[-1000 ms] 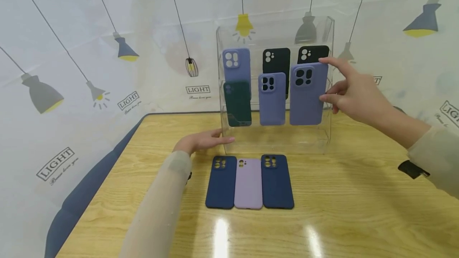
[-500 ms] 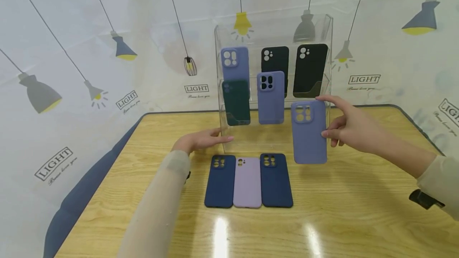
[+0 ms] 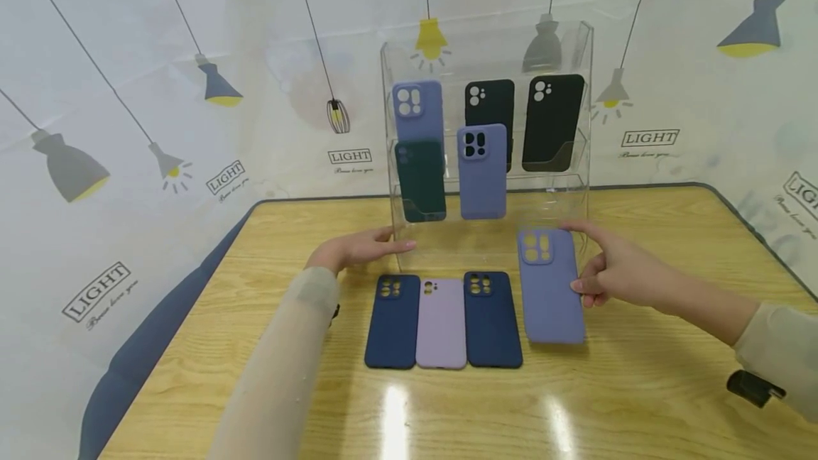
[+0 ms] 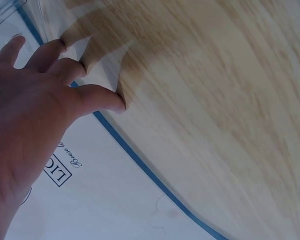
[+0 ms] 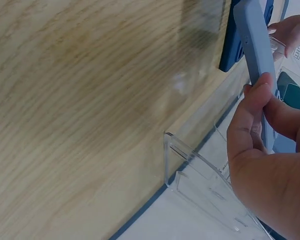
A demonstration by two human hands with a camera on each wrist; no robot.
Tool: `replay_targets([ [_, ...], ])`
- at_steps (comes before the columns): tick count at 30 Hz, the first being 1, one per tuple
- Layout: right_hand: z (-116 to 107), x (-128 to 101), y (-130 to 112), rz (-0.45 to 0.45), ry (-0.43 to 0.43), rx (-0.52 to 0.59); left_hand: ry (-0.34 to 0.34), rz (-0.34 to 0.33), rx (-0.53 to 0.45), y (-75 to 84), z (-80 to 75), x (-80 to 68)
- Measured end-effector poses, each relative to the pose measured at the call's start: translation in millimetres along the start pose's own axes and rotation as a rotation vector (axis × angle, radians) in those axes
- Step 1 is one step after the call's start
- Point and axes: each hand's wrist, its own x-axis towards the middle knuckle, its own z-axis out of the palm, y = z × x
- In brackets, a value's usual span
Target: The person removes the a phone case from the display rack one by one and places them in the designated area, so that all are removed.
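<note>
Two hands in head view: right hand (image 3: 616,279) pinched periwinkle silicone phone case (image 3: 551,286) by its long edges, just over wooden desk (image 3: 639,375) beside three flat cases; left hand (image 3: 354,250) lay open against clear acrylic rack (image 3: 578,91). Left wrist: fingers (image 4: 97,97) relaxed. Right wrist: grip clamped on case (image 5: 257,60); likely light, flexible, grippy, so edges suit.

Bare table (image 3: 639,389) lies open rightward; the clear rack (image 3: 578,233) blocks behind.
</note>
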Motion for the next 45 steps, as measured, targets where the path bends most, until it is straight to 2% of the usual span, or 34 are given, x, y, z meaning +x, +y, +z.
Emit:
replay_targets([
  [7, 4, 1, 9, 0.035, -0.055, 0.077, 0.0, -0.006, -0.005, 3.2, -1.9, 1.3],
  [16, 10, 3, 15, 0.058, -0.076, 0.122, -0.002, -0.007, -0.006, 2.2, -2.6, 3.4],
  [36, 18, 8, 30, 0.066, -0.089, 0.119, 0.0, 0.006, 0.02, -1.6, 2.8, 4.8],
  [45, 20, 12, 31, 0.116, -0.093, 0.131, 0.003, 0.009, 0.025, -3.7, 2.2, 4.1],
])
